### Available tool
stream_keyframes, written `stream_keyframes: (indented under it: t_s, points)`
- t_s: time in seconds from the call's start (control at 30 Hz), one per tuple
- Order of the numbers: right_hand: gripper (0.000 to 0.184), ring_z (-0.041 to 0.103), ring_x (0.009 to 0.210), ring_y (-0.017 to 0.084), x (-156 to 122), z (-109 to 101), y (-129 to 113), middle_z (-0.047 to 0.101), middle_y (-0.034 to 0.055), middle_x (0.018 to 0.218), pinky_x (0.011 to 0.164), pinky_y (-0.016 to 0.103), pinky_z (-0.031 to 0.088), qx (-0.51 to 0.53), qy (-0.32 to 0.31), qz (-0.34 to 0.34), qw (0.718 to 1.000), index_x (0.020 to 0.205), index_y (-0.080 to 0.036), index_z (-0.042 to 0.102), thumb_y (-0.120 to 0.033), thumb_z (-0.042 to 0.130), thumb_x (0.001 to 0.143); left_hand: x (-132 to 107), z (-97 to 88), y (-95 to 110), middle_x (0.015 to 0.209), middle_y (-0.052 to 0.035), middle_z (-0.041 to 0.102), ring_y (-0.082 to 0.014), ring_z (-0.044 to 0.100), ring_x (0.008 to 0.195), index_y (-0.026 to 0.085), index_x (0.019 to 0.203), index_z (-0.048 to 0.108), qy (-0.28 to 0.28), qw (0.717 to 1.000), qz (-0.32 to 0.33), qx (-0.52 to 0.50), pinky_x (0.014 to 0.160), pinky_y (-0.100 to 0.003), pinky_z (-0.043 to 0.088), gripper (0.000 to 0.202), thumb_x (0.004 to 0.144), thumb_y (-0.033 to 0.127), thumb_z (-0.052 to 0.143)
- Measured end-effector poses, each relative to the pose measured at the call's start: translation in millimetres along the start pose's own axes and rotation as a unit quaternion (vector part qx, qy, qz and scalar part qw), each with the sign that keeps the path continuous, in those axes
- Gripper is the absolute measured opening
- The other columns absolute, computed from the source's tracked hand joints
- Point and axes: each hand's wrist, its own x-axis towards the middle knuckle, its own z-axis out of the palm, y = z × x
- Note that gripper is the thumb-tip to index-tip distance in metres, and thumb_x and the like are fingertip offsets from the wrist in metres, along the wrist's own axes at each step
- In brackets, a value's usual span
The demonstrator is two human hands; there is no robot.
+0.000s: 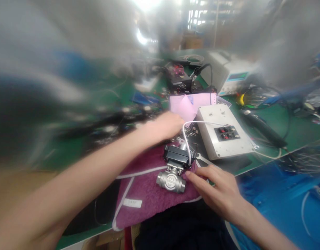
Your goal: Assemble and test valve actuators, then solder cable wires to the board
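Head: valve (171, 182), likely heavy, rigid; grip body
Left hand (171, 125): beyond valve, pinch unclear
Right hand (220, 187): beside valve, loosely spread

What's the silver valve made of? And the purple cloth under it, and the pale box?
The silver valve looks like metal, maybe steel: it's grey and shiny, with letters on its side. The purple cloth seems to be soft, fuzzy fabric, like a towel, with pale edging. The pale box has a smooth, light top; it could be metal or plastic, I can't tell which.
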Motion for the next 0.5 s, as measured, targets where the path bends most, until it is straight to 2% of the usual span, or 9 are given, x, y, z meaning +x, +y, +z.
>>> stream_keyframes:
  t_s: [0.1, 0.2, 0.3, 0.37, 0.4, 0.43, 0.5]
  points:
    - [0.038, 0.065, 0.085, 0.016, -12.8, 0.4, 3.3, 0.073, 0.0079, 0.106, 0.074, 0.029, 0.051, 0.018, 0.004, 0.041, 0.999, 0.132, -0.018, 0.069, -0.003, 0.063, 0.098, -0.9, 2.1, 2.4, 0.091, -0.0122, 0.081, -0.0206, 0.074, 0.078, 0.013, 0.091, 0.081, -0.004, 1.0, -0.009, -0.006, 0.075, -0.031, 0.054, 0.027, 0.1, 0.013, 0.055]
    - [0.032, 0.067, 0.088, 0.017, -9.8, -5.3, 6.0, 0.073, 0.0082, 0.107, 0.078, 0.029, 0.053, 0.027, 0.016, 0.069, 0.997, 0.129, -0.018, 0.071, -0.006, 0.067, 0.099, -1.6, 1.5, 5.4, 0.091, -0.0127, 0.081, -0.0209, 0.074, 0.079, 0.013, 0.092, 0.081, 0.007, 1.0, -0.012, -0.005, 0.076, -0.032, 0.054, 0.027, 0.1, 0.013, 0.055]
    - [0.026, 0.067, 0.094, 0.019, 16.5, -20.1, 15.8, 0.074, 0.009, 0.11, 0.084, 0.031, 0.054, -0.02, 0.049, 0.085, 0.995, 0.124, -0.017, 0.072, -0.011, 0.069, 0.1, -6.1, -5.8, 4.0, 0.094, -0.0128, 0.08, -0.0228, 0.074, 0.088, 0.013, 0.093, 0.081, 0.035, 0.999, -0.013, 0.003, 0.081, -0.035, 0.054, 0.024, 0.1, 0.017, 0.057]
    - [0.02, 0.066, 0.095, 0.023, 44.5, -30.6, 28.1, 0.075, 0.0093, 0.108, 0.082, 0.034, 0.052, -0.107, 0.041, 0.076, 0.99, 0.12, -0.017, 0.073, -0.014, 0.068, 0.101, -18.2, -14.8, 0.7, 0.1, -0.0137, 0.079, -0.0252, 0.073, 0.097, 0.013, 0.095, 0.08, 0.061, 0.998, -0.017, 0.013, 0.089, -0.039, 0.054, 0.023, 0.1, 0.02, 0.059]
    - [0.02, 0.066, 0.097, 0.025, 59.7, -34.2, 35.3, 0.074, 0.0106, 0.108, 0.082, 0.036, 0.052, -0.14, 0.003, 0.063, 0.988, 0.119, -0.016, 0.073, -0.013, 0.066, 0.101, -28.6, -19.6, -0.8, 0.103, -0.0141, 0.079, -0.0262, 0.072, 0.102, 0.013, 0.096, 0.079, 0.083, 0.996, -0.023, 0.021, 0.093, -0.04, 0.053, 0.022, 0.099, 0.021, 0.059]
    - [0.021, 0.067, 0.097, 0.026, 74.8, -36.0, 42.7, 0.074, 0.0116, 0.107, 0.08, 0.036, 0.051, -0.161, -0.065, 0.047, 0.984, 0.118, -0.014, 0.073, -0.008, 0.063, 0.1, -41.9, -23.9, -1.5, 0.106, -0.0141, 0.078, -0.0271, 0.07, 0.106, 0.013, 0.098, 0.078, 0.105, 0.994, -0.031, 0.027, 0.096, -0.042, 0.052, 0.021, 0.1, 0.022, 0.059]
    - [0.025, 0.069, 0.091, 0.024, 101.4, -32.4, 57.0, 0.073, 0.0111, 0.102, 0.076, 0.033, 0.049, -0.172, -0.247, 0.016, 0.954, 0.113, -0.012, 0.071, 0.001, 0.059, 0.095, -76.2, -29.0, 1.1, 0.103, -0.0127, 0.076, -0.0275, 0.068, 0.104, 0.014, 0.097, 0.076, 0.186, 0.98, -0.068, 0.035, 0.092, -0.042, 0.053, 0.019, 0.099, 0.025, 0.061]
